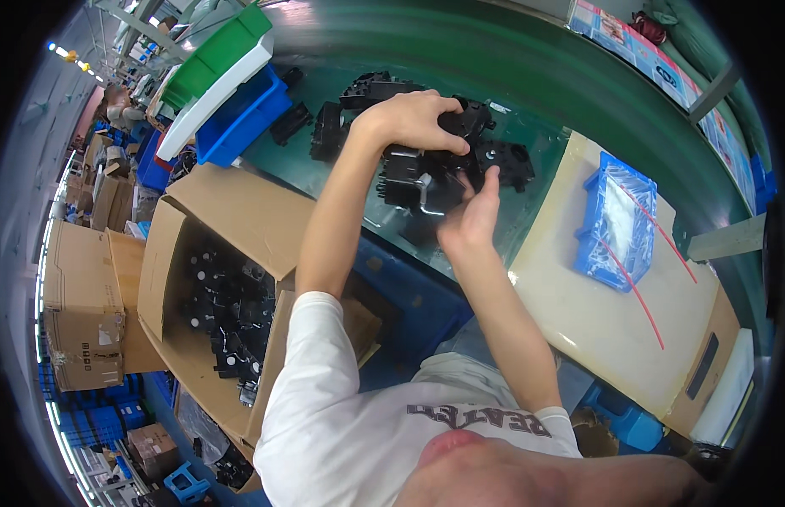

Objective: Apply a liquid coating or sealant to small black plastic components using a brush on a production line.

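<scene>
Several black moulded plastic parts [403,182] lie bunched on the green work surface [376,220]. My left hand [419,122] reaches over the top of the bunch, its thumb and fingers closed around a black plastic part [468,120]. Lower and to the right, my right hand [474,218] is turned palm inward, thumb up, beside another black part [508,163]. Its fingers are blurred and partly hidden, so its grip is unclear. A bent silvery metal piece [425,193] shows on the part between my hands. More black parts [327,133] sit left of my left wrist.
Left of me an opened cardboard box [228,190] holds many black parts. Beyond it stand a blue bin [240,118] and a green bin [219,59]. On the right, a pale board [536,291] carries a blue plastic-wrapped tray [616,224] and red strips [637,297].
</scene>
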Available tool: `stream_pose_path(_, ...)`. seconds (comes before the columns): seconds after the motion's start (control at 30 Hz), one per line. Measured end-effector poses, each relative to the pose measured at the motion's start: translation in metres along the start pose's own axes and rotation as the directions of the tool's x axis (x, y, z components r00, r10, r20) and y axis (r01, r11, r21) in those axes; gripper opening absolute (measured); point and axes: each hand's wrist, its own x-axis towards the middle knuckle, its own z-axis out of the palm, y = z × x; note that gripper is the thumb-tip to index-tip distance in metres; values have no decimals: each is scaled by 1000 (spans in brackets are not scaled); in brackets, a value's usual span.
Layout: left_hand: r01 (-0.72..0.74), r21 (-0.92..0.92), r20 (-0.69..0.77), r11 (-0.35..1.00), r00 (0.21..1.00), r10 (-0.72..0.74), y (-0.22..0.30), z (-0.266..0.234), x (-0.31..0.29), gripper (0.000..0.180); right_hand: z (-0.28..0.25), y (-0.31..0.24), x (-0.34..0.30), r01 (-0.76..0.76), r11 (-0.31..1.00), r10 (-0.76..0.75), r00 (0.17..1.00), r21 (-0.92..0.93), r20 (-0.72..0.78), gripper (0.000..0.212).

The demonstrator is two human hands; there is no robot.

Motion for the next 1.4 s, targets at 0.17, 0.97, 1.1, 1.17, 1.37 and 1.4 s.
stream_pose_path(0.17, 99, -115, -26, 988, 994, -102, 4, 3, -4, 73, -8, 3, 8, 19, 1000, -19, 999, 3, 49, 59)
stream_pose_path(0.97, -40, -281, -76, 959, 997, 19, 27, 11, -20, 53, -6, 6, 6, 220, 963, -203, 972, -155, 118, 53)
stream_pose_path(1.1, 4, -332, -39, 943, 999, -18, 30, 11, -23, 56, -6, 4, 3, 234, 957, -209, 966, -171, 148, 50)
stream_pose_path(1.17, 21, -347, -40, 937, 999, -37, 30, 12, -23, 57, -5, 3, 3, 224, 961, -199, 968, -164, 154, 50)
stream_pose_path(1.37, 10, -432, -15, 902, 1000, -18, 17, 13, -24, 47, -5, 2, 2, 261, 940, -237, 963, -222, 128, 50)
stream_pose_path(1.4, 1, -435, -24, 900, 1000, -13, 13, 14, -22, 47, -6, 3, 3, 277, 930, -251, 959, -241, 133, 50)
